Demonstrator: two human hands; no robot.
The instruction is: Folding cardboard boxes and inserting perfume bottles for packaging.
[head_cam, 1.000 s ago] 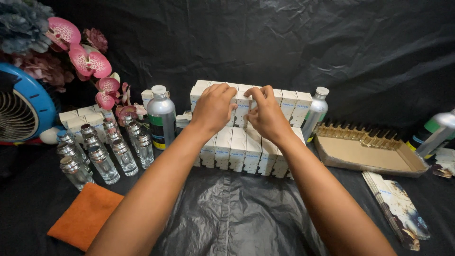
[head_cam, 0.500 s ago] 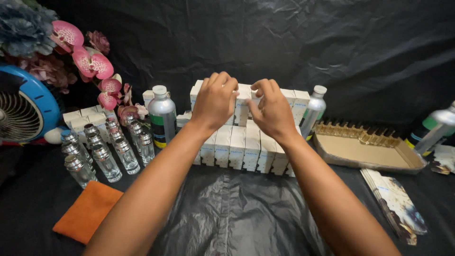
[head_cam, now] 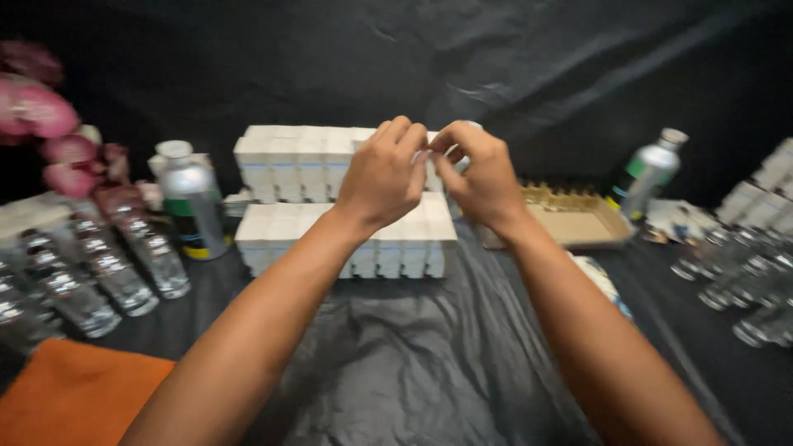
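White cartons [head_cam: 347, 206], stacked in two stepped rows, stood at the middle of the black-draped table [head_cam: 413, 363], directly behind and under a person's raised hands. Both rows looked full and squared up, edges flush, which suggested the stacking was largely done; whether more cartons were to join could not be told. An orange cloth [head_cam: 74, 396] lay at the near left corner. A shallow cardboard tray [head_cam: 578, 221] sat just right of the stack, holding a line of small amber items too blurred to name. A silver bottle with a white cap [head_cam: 188, 198] stood left of the cartons, and another silver bottle [head_cam: 648, 169] stood farther right. Clear glass vials [head_cam: 107, 272] crowded the left edge, with more vials [head_cam: 743, 281] on the right. The left hand [head_cam: 382, 177] and right hand [head_cam: 479, 177] met above the upper row, fingers curled and fingertips pinched toward each other around something small and pale; what it was could not be made out.
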